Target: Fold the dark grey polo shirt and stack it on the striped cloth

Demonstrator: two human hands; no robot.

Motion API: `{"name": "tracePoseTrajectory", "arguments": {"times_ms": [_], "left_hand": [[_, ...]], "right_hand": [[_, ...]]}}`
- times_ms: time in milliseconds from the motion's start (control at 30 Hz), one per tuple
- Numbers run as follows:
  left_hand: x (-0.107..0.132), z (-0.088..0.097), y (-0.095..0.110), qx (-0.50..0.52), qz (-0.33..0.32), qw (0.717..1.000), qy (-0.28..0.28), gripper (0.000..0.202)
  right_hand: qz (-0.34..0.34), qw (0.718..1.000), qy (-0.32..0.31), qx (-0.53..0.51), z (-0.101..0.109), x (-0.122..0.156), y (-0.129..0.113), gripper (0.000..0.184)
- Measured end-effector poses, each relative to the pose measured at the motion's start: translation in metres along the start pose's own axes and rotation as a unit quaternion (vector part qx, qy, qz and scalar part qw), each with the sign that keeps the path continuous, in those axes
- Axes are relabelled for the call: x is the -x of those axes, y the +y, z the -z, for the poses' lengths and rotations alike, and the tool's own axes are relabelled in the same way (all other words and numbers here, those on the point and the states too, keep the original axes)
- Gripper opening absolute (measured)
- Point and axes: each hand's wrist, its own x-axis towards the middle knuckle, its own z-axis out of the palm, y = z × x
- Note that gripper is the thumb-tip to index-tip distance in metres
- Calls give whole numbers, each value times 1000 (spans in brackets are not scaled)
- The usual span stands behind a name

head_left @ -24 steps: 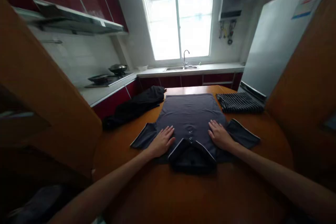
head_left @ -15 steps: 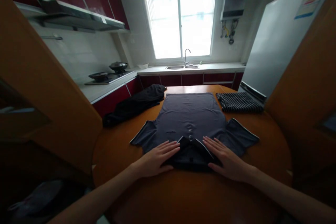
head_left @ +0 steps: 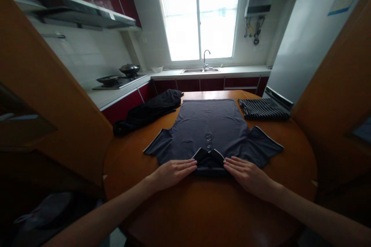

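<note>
A dark grey polo shirt point(head_left: 211, 119) lies spread face up on the round wooden table, its collar point(head_left: 199, 155) toward me and its white-edged sleeves out to the sides. At the collar's left side is my left hand point(head_left: 175, 173), fingers together on the fabric. My right hand point(head_left: 245, 173) mirrors it on the right side, fingertips at the collar's pale edge. Both thumbs are tucked out of sight, and the hands look closed on the collar cloth. Small buttons show on the placket just beyond the collar.
On the wooden table point(head_left: 208, 212), a black garment point(head_left: 152, 110) lies at the far left and a folded striped garment point(head_left: 262, 109) at the far right. Beyond are a counter with a sink point(head_left: 193, 71) and a stove with pans point(head_left: 130, 69). A refrigerator point(head_left: 307, 38) stands right.
My hands have closed up, thumbs going out of sight. The collar's near edge has moved away from me and now lies flatter and narrower. The view has shifted slightly.
</note>
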Motion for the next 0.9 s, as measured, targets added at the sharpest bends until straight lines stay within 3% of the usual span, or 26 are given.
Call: {"name": "tracePoseTrajectory", "arguments": {"times_ms": [133,267,333,433,533,700,800,900], "left_hand": [[3,4,22,-8,-19,1000,2,38],[-3,22,42,50,14,999,3,26],[-11,35,43,101,37,994,-12,21],[-30,45,39,156,57,986,-29,32],[-46,37,37,159,49,985,-45,37],[-48,9,51,121,14,990,-69,54],[-41,-2,59,82,32,995,-38,33],[-38,-6,61,97,40,994,-5,28]], "right_hand": [[37,999,-19,6,12,8,-17,48],[10,996,-63,-56,36,10,-37,36],[-12,994,-66,-92,47,3,-39,34],[-40,993,-19,-109,48,-16,-29,33],[-56,993,12,-100,34,-35,-12,37],[-19,994,-33,-103,19,-39,-6,42],[18,993,-50,-104,26,-30,-17,39],[50,993,-59,-89,33,-22,-28,36]]}}
